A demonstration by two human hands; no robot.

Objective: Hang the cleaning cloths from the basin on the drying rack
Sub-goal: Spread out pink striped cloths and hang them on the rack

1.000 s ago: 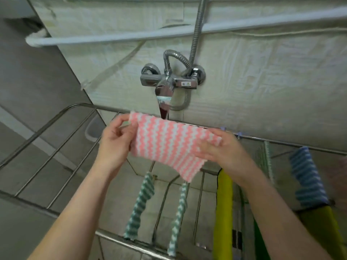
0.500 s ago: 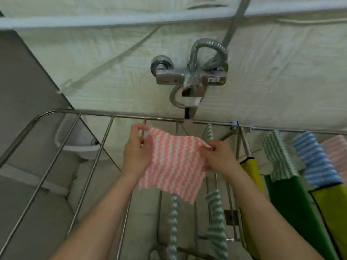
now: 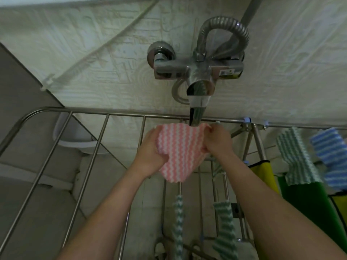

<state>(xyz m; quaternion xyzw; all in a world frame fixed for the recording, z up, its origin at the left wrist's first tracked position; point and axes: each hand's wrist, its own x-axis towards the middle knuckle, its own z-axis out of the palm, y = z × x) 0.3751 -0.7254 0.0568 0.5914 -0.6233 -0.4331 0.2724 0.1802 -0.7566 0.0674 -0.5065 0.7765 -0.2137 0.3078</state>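
Cream, textured wall (image 3: 93, 53) fills the top of the view, and a chrome tap (image 3: 199, 72) juts out of it with a ribbed hose (image 3: 223, 25) looping above. Underneath sits the drying rack (image 3: 107, 114), its steel rods running from the far rail toward the camera.

Both hands are up at that far rail, right under the spout. The left hand (image 3: 150, 152) has its fingers curled round the left edge of the pink-and-white cloth (image 3: 180, 152), bunching it. The right hand (image 3: 217, 141) pinches the upper right edge. So the cloth is stretched between the two, with its lower corner drooping over the rods. Whether it touches a rod, I cannot tell.

Over on the right, the rack is already busy. A green-striped cloth (image 3: 294, 154) and a blue-striped cloth (image 3: 330, 147) are draped side by side. A yellow cloth (image 3: 262, 173) and a plain green cloth (image 3: 308, 203) hang just below them. Lower down, between the forearms, two more green-and-white cloths (image 3: 178, 222) dangle from a lower rod. Off to the left, behind the rods, a white tub (image 3: 75, 136) shows.
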